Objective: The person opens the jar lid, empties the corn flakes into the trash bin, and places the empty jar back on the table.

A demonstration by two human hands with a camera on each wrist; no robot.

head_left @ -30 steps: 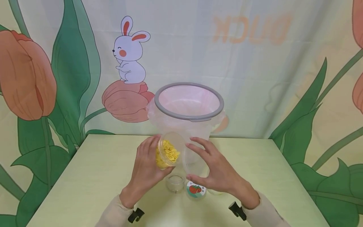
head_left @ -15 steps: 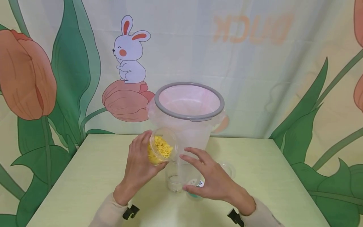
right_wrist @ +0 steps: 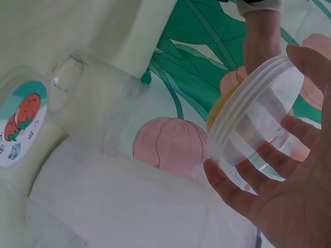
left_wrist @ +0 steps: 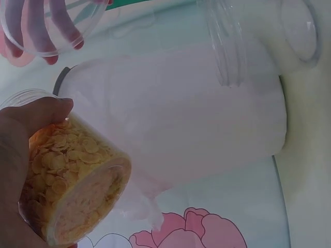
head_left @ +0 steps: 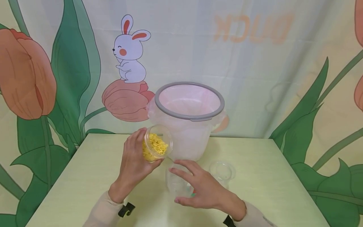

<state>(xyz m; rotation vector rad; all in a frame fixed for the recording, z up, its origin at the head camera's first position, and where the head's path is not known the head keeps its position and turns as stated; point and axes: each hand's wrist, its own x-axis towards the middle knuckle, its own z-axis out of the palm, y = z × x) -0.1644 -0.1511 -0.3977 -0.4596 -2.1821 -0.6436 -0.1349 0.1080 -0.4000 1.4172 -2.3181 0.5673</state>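
My left hand (head_left: 136, 160) grips a clear plastic jar (head_left: 144, 151) of yellow flakes (head_left: 157, 145), tilted with its mouth turned right. In the left wrist view the flakes (left_wrist: 67, 160) look like corn flakes. Thumb and fingertips of my right hand (head_left: 207, 186) hold a clear round lid (right_wrist: 264, 103) by its edge, apart from the jar and lower than it. Through the thin lid, an upright clear jar (right_wrist: 98, 98) shows faintly in the head view. Behind the right hand, a round top with a tomato picture (right_wrist: 23, 119) is mostly hidden in the head view.
A bin (head_left: 188, 142) with a grey rim ring and a pale liner bag stands at the back of the table (head_left: 269, 176). Another clear jar (head_left: 222, 171) stands right of my right hand. A printed curtain (head_left: 184, 37) hangs behind the table.
The flake jar in my left hand has moved left and slightly up. My right hand has carried the lid left and towards me, uncovering the clear jar on the right and covering the tomato top.
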